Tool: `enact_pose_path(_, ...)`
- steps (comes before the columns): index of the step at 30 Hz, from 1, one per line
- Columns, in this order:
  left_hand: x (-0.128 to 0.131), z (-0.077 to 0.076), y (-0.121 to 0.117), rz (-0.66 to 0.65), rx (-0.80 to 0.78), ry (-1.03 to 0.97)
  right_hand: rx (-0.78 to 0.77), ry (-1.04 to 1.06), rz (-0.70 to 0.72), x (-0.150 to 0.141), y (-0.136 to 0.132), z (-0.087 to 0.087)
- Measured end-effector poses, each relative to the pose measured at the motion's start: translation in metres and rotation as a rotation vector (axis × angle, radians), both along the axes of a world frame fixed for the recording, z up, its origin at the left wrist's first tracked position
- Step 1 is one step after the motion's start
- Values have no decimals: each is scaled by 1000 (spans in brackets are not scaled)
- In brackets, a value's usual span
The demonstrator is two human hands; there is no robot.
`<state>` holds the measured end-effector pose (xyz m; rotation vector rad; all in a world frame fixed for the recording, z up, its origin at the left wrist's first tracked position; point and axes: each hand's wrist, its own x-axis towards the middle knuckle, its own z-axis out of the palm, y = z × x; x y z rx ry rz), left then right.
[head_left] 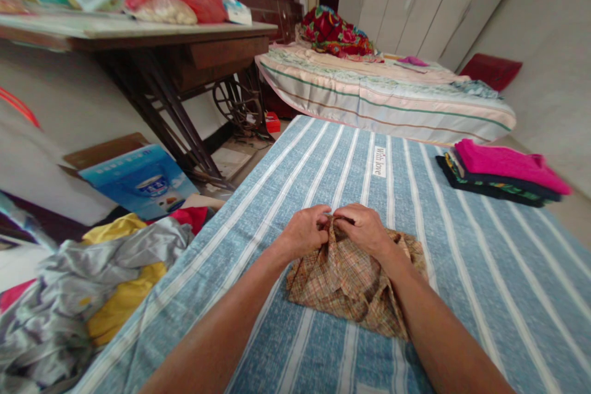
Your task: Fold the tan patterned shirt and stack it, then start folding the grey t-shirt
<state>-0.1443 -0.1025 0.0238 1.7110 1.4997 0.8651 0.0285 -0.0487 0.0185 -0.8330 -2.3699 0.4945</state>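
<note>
A brown plaid garment [355, 286] lies bunched and partly folded on the blue striped cloth [258, 203], its exact kind unclear. At its far edge, my left hand [308, 231] pinches the fabric between thumb and fingers. Close beside it, my right hand [362, 228] grips the same edge, with the fingertips of both hands nearly meeting. My right forearm crosses over the garment's right side and hides part of it.
A folded stack of clothes [503, 172], pink on top, sits at the right. Loose grey and yellow clothes [111, 277] are heaped at the left, near a blue box [143, 181]. Behind stand a sewing-machine table [184, 37] and a bed [378, 95].
</note>
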Motion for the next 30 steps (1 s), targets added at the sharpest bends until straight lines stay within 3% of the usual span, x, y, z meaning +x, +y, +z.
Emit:
enact_pose_path(7,5,3,-4,17,6,19,-11,-50,-95,1,1,2)
enact_pose_path(12,7,6,-6,11,-4,58,-41,-75,-86,3,1,9)
enact_pose_path(20,8,10,-6,38,37,125,-84,32,-140,25,-6,53)
enact_pose_path(25,7,16,-5,18,53,178,-144,-46,-97,45,-30,79)
enact_pose_path(30,6,13,-2,55,54,145,-119,-129,-57,45,-72,77)
